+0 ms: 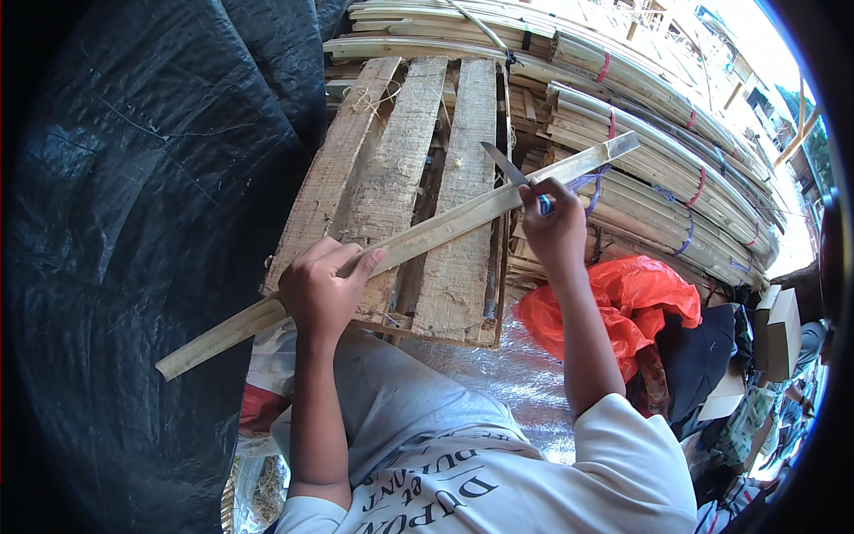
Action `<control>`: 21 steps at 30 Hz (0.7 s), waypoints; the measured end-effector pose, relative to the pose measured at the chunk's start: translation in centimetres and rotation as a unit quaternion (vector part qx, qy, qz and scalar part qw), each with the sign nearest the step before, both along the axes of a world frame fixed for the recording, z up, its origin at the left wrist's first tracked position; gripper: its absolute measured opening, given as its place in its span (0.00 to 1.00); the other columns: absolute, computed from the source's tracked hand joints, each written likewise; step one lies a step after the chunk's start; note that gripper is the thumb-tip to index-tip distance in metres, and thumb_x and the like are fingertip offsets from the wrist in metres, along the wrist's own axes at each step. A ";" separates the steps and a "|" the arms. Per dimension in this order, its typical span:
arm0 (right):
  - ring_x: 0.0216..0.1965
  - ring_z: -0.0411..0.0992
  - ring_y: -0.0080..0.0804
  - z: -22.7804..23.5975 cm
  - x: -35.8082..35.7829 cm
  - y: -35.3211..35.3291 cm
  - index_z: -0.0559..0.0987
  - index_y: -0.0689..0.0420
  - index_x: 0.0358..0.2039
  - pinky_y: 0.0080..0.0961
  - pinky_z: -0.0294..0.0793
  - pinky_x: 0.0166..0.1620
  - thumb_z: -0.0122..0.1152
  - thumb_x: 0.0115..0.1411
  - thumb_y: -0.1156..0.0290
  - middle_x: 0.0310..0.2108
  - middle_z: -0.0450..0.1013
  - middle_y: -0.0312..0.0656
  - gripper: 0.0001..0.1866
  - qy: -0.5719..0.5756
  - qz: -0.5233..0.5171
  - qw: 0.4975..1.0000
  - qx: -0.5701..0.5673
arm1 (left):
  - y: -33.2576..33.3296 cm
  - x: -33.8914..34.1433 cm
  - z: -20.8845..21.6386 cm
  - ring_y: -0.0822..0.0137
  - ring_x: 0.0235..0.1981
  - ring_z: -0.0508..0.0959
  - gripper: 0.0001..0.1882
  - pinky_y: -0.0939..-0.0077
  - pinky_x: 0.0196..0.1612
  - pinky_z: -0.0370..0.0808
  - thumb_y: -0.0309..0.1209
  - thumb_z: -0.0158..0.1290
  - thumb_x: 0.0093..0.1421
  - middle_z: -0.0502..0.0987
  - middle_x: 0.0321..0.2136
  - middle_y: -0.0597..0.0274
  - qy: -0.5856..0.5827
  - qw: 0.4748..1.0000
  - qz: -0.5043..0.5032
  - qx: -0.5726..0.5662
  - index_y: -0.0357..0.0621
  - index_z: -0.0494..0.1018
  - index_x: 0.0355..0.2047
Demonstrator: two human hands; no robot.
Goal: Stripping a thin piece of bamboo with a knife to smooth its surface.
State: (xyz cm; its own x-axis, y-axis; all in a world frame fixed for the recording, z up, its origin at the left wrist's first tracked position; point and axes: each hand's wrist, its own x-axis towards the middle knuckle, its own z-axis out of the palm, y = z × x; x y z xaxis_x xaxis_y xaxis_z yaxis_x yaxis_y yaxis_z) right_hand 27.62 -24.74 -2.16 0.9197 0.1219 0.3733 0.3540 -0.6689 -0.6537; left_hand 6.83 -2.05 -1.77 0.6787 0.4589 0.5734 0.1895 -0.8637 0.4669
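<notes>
A long split bamboo strip (454, 220) lies slantwise over a rough wooden pallet (458, 294), its hollow side facing up. My left hand (322, 278) is closed around the strip near its lower left end. Farther up, my right hand (556, 222) grips a knife by its handle, of which a bit of blue shows between the fingers. The knife blade (504, 163) points up and left, crossing the strip's upper edge. Whether the blade touches the bamboo I cannot tell.
Bundles of bamboo strips (640, 133), bound with coloured ties, are stacked behind and to the right. A black tarp (160, 222) hangs along the left. By my right forearm lies a red plastic bag (614, 298), with dark cloth (703, 360) and a cardboard box (781, 334) beyond it.
</notes>
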 end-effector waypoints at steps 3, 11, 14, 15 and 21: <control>0.35 0.81 0.58 2.4 0.3 -0.1 0.85 0.53 0.37 0.48 0.76 0.38 0.67 0.66 0.61 0.30 0.81 0.56 0.09 0.020 -0.079 0.997 0.009 | 0.1 0.1 -0.1 0.59 0.22 0.79 0.15 0.63 0.26 0.71 0.43 0.74 0.52 0.79 0.22 0.63 -0.018 0.999 -0.008 0.038 0.44 0.87 0.29; 0.22 0.78 0.46 -0.1 -0.1 -2.2 0.80 0.54 0.55 0.37 0.74 0.30 0.73 0.63 0.65 0.20 0.77 0.50 0.21 -0.105 0.027 0.988 0.109 | 0.4 -1.0 0.6 0.58 0.23 0.78 0.14 0.64 0.27 0.71 0.37 0.75 0.48 0.78 0.22 0.62 -0.032 0.997 -0.045 0.045 0.42 0.84 0.27; 0.23 0.78 0.50 1.2 -1.0 -3.9 0.79 0.53 0.57 0.40 0.74 0.30 0.76 0.60 0.65 0.21 0.76 0.50 0.26 -0.041 0.027 0.999 0.022 | 1.6 -2.0 0.8 0.57 0.24 0.79 0.13 0.64 0.28 0.72 0.32 0.75 0.44 0.79 0.22 0.60 -0.036 0.993 -0.080 0.074 0.41 0.83 0.27; 0.23 0.78 0.50 0.5 -0.6 -3.9 0.79 0.53 0.57 0.40 0.74 0.30 0.76 0.60 0.65 0.21 0.76 0.50 0.26 -0.038 0.028 0.999 0.022 | 1.9 -2.3 0.9 0.57 0.24 0.79 0.13 0.64 0.28 0.72 0.32 0.75 0.44 0.79 0.22 0.60 -0.033 0.994 -0.078 0.075 0.41 0.83 0.27; 0.26 0.78 0.52 -0.6 0.0 -3.1 0.83 0.56 0.46 0.41 0.74 0.32 0.75 0.61 0.64 0.23 0.78 0.50 0.16 -0.073 0.104 0.990 0.067 | 0.8 -2.0 3.3 0.56 0.26 0.81 0.11 0.63 0.29 0.74 0.34 0.73 0.50 0.80 0.24 0.60 0.047 0.994 -0.088 0.050 0.44 0.84 0.27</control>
